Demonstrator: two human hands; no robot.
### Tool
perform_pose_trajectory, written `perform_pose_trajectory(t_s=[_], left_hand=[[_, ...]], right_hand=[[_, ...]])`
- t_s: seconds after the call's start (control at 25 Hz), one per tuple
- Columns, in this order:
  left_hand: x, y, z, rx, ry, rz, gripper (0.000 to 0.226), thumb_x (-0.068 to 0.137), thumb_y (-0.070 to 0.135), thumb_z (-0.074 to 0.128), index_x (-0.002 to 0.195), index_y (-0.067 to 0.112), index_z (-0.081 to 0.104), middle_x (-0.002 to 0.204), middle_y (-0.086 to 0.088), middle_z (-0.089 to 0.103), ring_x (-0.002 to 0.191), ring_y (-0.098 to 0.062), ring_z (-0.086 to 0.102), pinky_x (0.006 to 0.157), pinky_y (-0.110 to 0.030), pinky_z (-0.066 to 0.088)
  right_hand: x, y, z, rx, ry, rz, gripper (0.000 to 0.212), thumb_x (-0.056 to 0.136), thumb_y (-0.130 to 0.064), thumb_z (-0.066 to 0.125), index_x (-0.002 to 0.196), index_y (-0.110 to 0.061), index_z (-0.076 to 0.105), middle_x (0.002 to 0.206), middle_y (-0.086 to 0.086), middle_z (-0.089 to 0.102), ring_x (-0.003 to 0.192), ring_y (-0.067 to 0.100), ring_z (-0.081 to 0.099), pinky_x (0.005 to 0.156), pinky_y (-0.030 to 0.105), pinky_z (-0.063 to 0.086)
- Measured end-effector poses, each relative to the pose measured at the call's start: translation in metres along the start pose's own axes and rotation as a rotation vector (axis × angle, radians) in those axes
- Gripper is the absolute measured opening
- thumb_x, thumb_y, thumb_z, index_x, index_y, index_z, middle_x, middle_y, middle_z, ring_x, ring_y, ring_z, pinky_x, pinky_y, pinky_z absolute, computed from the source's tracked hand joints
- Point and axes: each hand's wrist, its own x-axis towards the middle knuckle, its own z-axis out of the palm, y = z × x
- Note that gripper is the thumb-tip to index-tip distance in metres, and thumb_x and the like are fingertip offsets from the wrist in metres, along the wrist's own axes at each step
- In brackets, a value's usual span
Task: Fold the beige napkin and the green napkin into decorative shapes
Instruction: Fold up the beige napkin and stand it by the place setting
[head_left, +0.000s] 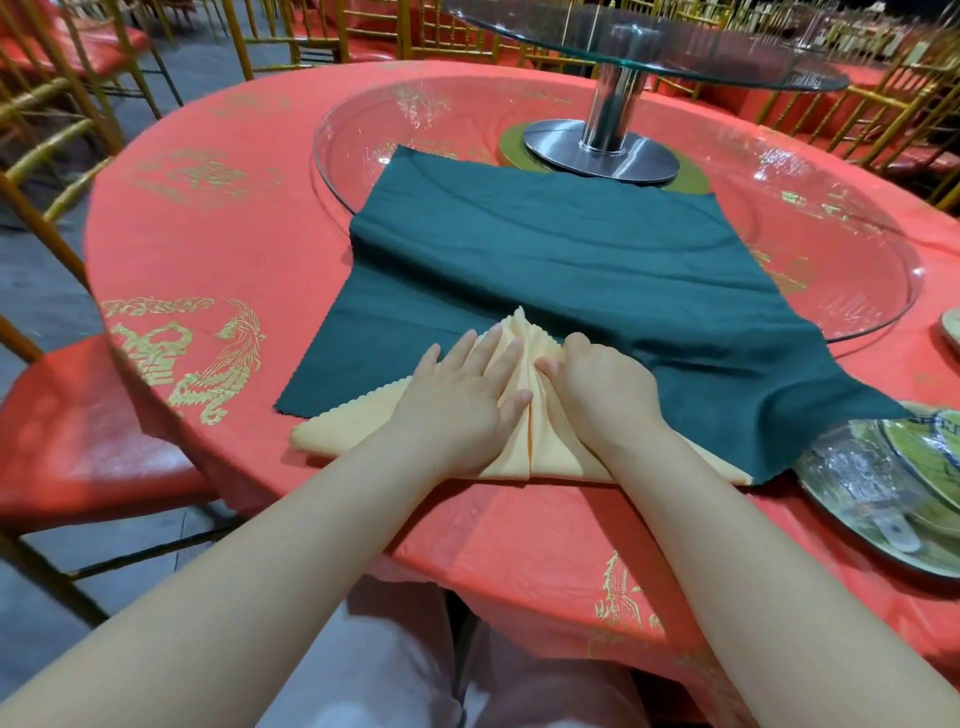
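**Beige flaps meet on the centre line**

Far left of frame, a red chair sits close to the table rim, so there looks to be little elbow room off that side. Moving in, the beige napkin lies low centre, on the near edge of the spread green napkin, with its left corner poking out onto the red cloth. The left hand is flat on the left flap, fingers straight and spread, pressing and gripping nothing. Good: that palm should pin the flap while the crease is sharpened along the centre seam, the two edges touching and not overlapping. The right hand sits on the right flap, knuckles raised and fingers curled under. Pinching cloth or only pressing? I can't tell. Further right, the green napkin's corner runs up against a glass dish at lower right. Careful there, because a tug on the cloth could drag it. The open room lies ahead, upper centre, where the green cloth climbs onto the glass turntable.
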Motion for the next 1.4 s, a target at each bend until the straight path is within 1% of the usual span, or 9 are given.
perform_pose_trajectory(t_s=[0.2, 0.4, 0.6, 0.68, 0.76, 0.96, 1.16, 1.28, 1.4], left_hand=[[-0.002, 0.002, -0.001, 0.015, 0.104, -0.057, 0.056, 0.095, 0.047, 0.025, 0.146, 0.031, 0.008, 0.149, -0.007, 0.02, 0.129, -0.027, 0.024, 0.102, -0.038, 0.019], [0.003, 0.001, -0.006, 0.017, 0.073, -0.087, 0.051, 0.095, 0.046, 0.027, 0.143, 0.036, 0.017, 0.147, -0.008, 0.022, 0.126, -0.029, 0.023, 0.1, -0.041, 0.021], [-0.004, 0.003, -0.014, 0.024, 0.153, -0.029, 0.043, 0.097, 0.039, 0.026, 0.136, 0.024, 0.036, 0.156, -0.006, 0.005, 0.142, -0.022, -0.005, 0.112, -0.041, -0.007], [-0.013, 0.007, -0.021, -0.005, 0.237, 0.059, 0.041, 0.098, 0.034, 0.024, 0.129, 0.016, 0.045, 0.155, -0.003, 0.014, 0.143, -0.018, 0.0, 0.112, -0.038, -0.006], [-0.022, 0.015, -0.021, -0.083, 0.165, 0.104, 0.048, 0.098, 0.038, 0.02, 0.136, 0.014, 0.036, 0.154, -0.001, 0.019, 0.142, -0.016, 0.006, 0.113, -0.038, 0.001], [-0.025, 0.02, 0.003, -0.047, -0.024, 0.035, 0.063, 0.094, 0.052, 0.014, 0.145, 0.025, -0.01, 0.156, 0.004, -0.005, 0.142, -0.013, -0.006, 0.114, -0.039, -0.005], [-0.023, 0.02, 0.005, -0.03, -0.006, 0.043, 0.058, 0.096, 0.047, 0.015, 0.144, 0.03, -0.012, 0.156, 0.003, -0.005, 0.143, -0.014, -0.006, 0.115, -0.04, -0.003], [-0.024, 0.019, 0.005, -0.027, -0.013, 0.048, 0.058, 0.095, 0.048, 0.015, 0.145, 0.032, -0.011, 0.156, 0.003, -0.004, 0.142, -0.013, -0.006, 0.115, -0.041, -0.003], [-0.023, 0.02, 0.004, -0.004, -0.025, 0.042, 0.059, 0.094, 0.051, 0.014, 0.146, 0.03, -0.006, 0.156, 0.003, -0.007, 0.142, -0.013, -0.008, 0.115, -0.041, -0.004]], right_hand=[[0.0, -0.001, 0.002, 0.029, 0.017, 0.046, 0.032, 0.098, -0.04, 0.033, 0.092, -0.011, 0.043, 0.101, 0.011, 0.064, 0.094, 0.033, 0.058, 0.062, 0.033, 0.031], [0.0, -0.002, 0.002, 0.048, 0.026, 0.074, 0.036, 0.097, -0.041, 0.035, 0.097, -0.007, 0.048, 0.102, 0.013, 0.064, 0.095, 0.033, 0.058, 0.062, 0.032, 0.031], [-0.002, -0.002, 0.002, 0.066, 0.041, 0.08, 0.035, 0.096, -0.04, 0.036, 0.096, -0.008, 0.048, 0.101, 0.013, 0.064, 0.095, 0.033, 0.058, 0.062, 0.032, 0.031], [-0.001, -0.002, 0.003, 0.054, 0.049, 0.074, 0.036, 0.096, -0.041, 0.036, 0.097, -0.007, 0.05, 0.102, 0.013, 0.064, 0.095, 0.033, 0.058, 0.062, 0.033, 0.032], [0.001, -0.001, 0.003, 0.037, 0.039, 0.08, 0.038, 0.096, -0.042, 0.036, 0.098, -0.007, 0.05, 0.101, 0.013, 0.064, 0.095, 0.033, 0.059, 0.063, 0.033, 0.033], [0.004, -0.001, 0.004, 0.103, 0.038, 0.117, 0.035, 0.097, -0.04, 0.035, 0.094, -0.008, 0.049, 0.098, 0.014, 0.064, 0.091, 0.034, 0.058, 0.064, 0.034, 0.035], [-0.01, 0.009, -0.022, 0.308, 0.077, 0.063, 0.033, 0.095, -0.04, 0.041, 0.112, -0.012, 0.046, 0.109, 0.01, 0.06, 0.099, 0.03, 0.055, 0.075, 0.038, 0.041], [-0.041, 0.021, -0.052, 0.152, -0.169, -0.153, 0.04, 0.095, -0.036, 0.04, 0.131, -0.018, 0.042, 0.137, 0.002, 0.044, 0.125, 0.022, 0.041, 0.103, 0.037, 0.032], [-0.082, 0.022, -0.048, 0.11, -0.338, -0.319, 0.052, 0.097, -0.043, 0.024, 0.145, -0.023, 0.023, 0.155, -0.005, 0.016, 0.142, 0.011, 0.012, 0.115, 0.031, 0.012]])
